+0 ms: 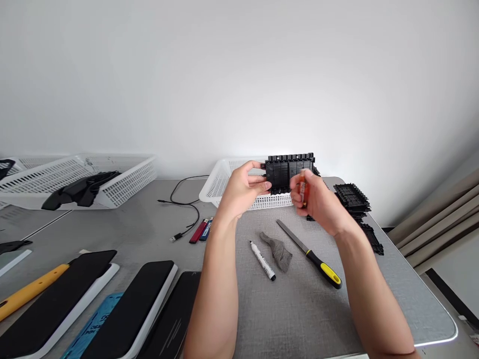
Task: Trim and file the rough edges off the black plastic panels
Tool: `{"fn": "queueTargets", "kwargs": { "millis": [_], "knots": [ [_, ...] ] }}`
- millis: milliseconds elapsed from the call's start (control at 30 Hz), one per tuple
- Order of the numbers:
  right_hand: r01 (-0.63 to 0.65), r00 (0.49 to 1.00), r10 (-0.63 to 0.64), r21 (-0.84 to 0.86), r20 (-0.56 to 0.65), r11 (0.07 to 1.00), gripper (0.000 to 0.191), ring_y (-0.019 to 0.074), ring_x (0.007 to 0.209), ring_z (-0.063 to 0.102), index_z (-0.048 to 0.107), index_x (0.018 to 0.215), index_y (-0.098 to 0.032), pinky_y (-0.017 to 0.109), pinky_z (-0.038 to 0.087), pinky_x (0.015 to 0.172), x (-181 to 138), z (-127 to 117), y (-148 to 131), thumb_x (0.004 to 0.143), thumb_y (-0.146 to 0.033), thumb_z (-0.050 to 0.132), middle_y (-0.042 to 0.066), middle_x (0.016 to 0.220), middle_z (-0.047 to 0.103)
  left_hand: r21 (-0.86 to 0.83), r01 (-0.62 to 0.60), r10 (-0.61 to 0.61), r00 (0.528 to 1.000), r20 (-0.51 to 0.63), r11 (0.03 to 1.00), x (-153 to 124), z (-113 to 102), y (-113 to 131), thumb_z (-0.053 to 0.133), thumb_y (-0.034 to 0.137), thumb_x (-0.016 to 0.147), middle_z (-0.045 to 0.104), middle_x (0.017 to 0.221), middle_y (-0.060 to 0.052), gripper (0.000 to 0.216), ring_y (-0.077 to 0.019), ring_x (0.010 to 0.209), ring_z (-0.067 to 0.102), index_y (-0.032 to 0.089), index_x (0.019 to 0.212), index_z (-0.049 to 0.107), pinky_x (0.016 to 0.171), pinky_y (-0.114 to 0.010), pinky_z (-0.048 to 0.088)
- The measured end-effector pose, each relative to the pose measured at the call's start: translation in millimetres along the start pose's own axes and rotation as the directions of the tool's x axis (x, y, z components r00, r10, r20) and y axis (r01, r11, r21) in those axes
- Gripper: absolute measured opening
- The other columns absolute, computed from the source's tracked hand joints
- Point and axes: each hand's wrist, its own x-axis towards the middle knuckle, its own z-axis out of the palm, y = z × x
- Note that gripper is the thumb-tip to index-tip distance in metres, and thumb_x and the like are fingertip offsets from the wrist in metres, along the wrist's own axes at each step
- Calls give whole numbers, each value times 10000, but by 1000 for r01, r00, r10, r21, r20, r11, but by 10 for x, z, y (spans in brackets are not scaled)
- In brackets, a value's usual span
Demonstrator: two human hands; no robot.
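My left hand (245,188) grips the left edge of a black plastic panel (279,175) between thumb and fingers. The panel is held upright, with toothed clips along its top and bottom edges. In front of its right part, my right hand (316,202) is wrapped round an orange lighter (302,192), slightly blurred; I cannot tell whether it touches the panel. On the table below lie a white marker (262,261), a crumpled grey cloth (277,251) and a flat file (310,254) with a black and yellow handle.
A white basket (213,185) stands behind my hands. More black panels (352,198) are stacked at the right. Red (198,231) and blue (205,229) lighters lie beside a black cable (186,202). At the left are another basket (129,182), phone-like slabs (134,304) and a yellow handle (33,289).
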Motion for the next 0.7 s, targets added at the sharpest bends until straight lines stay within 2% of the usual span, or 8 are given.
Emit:
{"fn": "queueTargets", "kwargs": {
  "millis": [100,233,467,700],
  "knots": [
    [-148,976,124,129,180,981,395,118,557,296,457,738,-210,225,244,477,41,146,39,882,-569,373,-28,654,314,23,-26,25,999,44,999,-16,4,23,790,156,615,685,649,-9,365,-181,597,688,194,895,559,576,-301,585],
    [-269,935,187,256,302,928,334,114,556,276,400,674,-204,216,219,476,100,237,109,833,-497,375,-23,657,313,104,-38,23,989,143,994,-50,13,69,720,185,694,721,710,-24,325,-158,594,679,193,965,539,603,-278,559],
    [-372,906,260,337,333,865,264,110,532,196,354,658,-214,210,135,443,127,233,97,761,-456,383,-38,625,244,137,-79,49,977,209,987,-63,70,84,594,98,736,751,794,-32,276,-118,619,666,197,986,532,638,-226,509],
    [-429,885,284,408,369,806,230,108,522,175,303,646,-221,204,132,427,154,191,83,736,-426,357,-39,604,222,179,-134,92,970,225,975,-65,89,75,602,142,760,761,848,-59,228,-141,699,688,189,975,545,672,-240,513]
  ]
}}
